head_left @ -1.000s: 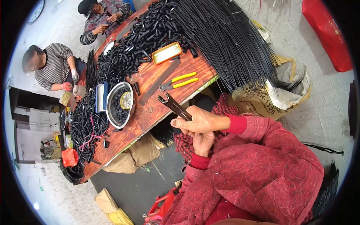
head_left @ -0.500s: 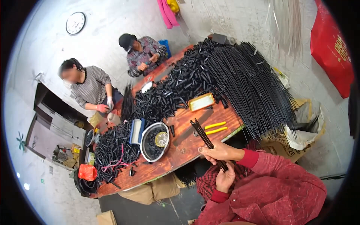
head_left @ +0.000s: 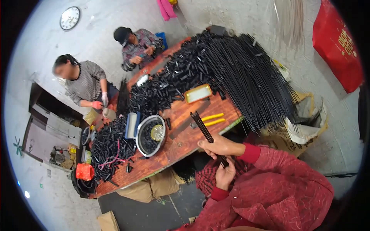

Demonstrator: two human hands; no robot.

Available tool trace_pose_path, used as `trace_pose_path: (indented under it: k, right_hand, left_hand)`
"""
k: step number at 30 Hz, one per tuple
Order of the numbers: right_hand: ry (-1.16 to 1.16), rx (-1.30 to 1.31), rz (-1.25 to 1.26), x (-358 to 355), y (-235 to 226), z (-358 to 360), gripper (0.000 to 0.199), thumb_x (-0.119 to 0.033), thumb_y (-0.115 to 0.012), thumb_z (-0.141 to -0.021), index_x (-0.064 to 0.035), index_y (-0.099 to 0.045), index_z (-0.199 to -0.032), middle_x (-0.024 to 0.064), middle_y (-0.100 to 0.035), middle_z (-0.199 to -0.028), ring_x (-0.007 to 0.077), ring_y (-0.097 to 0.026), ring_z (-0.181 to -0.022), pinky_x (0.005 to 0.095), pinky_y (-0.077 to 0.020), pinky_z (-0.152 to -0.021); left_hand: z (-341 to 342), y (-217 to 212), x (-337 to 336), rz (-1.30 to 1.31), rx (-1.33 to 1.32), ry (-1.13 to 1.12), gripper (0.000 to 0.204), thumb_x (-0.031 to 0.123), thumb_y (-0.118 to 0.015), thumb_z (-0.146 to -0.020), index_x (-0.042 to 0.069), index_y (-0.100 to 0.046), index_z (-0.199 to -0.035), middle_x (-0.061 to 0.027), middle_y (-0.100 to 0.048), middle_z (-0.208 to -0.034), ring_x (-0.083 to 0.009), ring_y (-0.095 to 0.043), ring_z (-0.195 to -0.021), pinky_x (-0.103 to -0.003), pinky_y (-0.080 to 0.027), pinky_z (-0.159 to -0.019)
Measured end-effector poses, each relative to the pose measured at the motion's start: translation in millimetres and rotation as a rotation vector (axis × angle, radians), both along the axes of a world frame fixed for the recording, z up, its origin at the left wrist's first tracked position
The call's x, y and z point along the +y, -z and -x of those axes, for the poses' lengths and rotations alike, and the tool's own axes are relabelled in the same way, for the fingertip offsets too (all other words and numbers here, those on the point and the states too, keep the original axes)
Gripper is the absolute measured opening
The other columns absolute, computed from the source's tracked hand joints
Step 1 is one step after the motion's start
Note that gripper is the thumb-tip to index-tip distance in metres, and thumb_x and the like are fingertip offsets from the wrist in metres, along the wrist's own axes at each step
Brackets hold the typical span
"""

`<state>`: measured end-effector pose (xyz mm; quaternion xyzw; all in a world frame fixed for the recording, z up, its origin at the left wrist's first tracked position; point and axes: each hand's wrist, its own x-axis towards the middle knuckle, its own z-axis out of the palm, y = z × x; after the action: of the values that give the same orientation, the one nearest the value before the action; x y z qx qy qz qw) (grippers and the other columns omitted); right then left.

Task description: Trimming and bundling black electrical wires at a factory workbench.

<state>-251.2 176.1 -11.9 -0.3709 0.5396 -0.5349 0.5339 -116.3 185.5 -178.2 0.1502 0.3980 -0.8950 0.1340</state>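
Observation:
My right hand (head_left: 223,147) is closed around the middle of a bundle of thin black rods (head_left: 202,126), thumb lying across it. Lower down, my left hand (head_left: 226,175) has its fingers closed on the bundle's bottom end. The bundle stands tilted, its upper end leaning left over the near edge of the wooden table (head_left: 181,144). Pliers with yellow handles (head_left: 213,119) lie on the table just behind the bundle. A large heap of long black rods (head_left: 250,77) spreads over the table's right end.
Short black tubular pieces (head_left: 169,77) are piled along the table. Among them sit a metal bowl (head_left: 139,148), a blue-edged tray (head_left: 133,125) and an orange-rimmed tray (head_left: 198,93). Two people work across the table. A red bag (head_left: 337,48) hangs on the right wall.
The whole view has shifted, so the table and people appear farther left and slightly higher. Both my hands keep hold of the rod bundle, with little change in their grip.

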Motion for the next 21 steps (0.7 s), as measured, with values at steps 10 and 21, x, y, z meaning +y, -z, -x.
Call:
trace_pose_path:
  k: [10, 21]
  right_hand:
    - [-0.066, 0.067, 0.037, 9, -8, -1, 0.042, -0.036, -0.051, -0.099, -0.0045, -0.054, -0.071, 0.0005, -0.054, -0.059, 0.0088, -0.053, -0.047, 0.0259, -0.0437, -0.044]
    - [-0.079, 0.081, 0.086, 19, -18, -36, 0.047, -0.037, -0.052, -0.100, -0.0045, -0.049, -0.066, 0.0014, -0.049, -0.055, 0.0103, -0.049, -0.047, 0.0266, -0.0418, -0.044]
  left_hand:
    - [-65, -90, -26, 1.412, -0.431, 0.349, 0.033, 0.036, -0.051, -0.100, 0.008, -0.049, -0.084, -0.0027, -0.051, -0.076, -0.0165, -0.052, -0.072, -0.029, -0.043, -0.066]
    - [-2, -241, -65, 2.171, -0.770, -0.612, 0.041, 0.011, -0.063, -0.094, -0.003, -0.049, -0.130, -0.0093, -0.060, -0.111, -0.0149, -0.058, -0.101, -0.030, -0.047, -0.091]
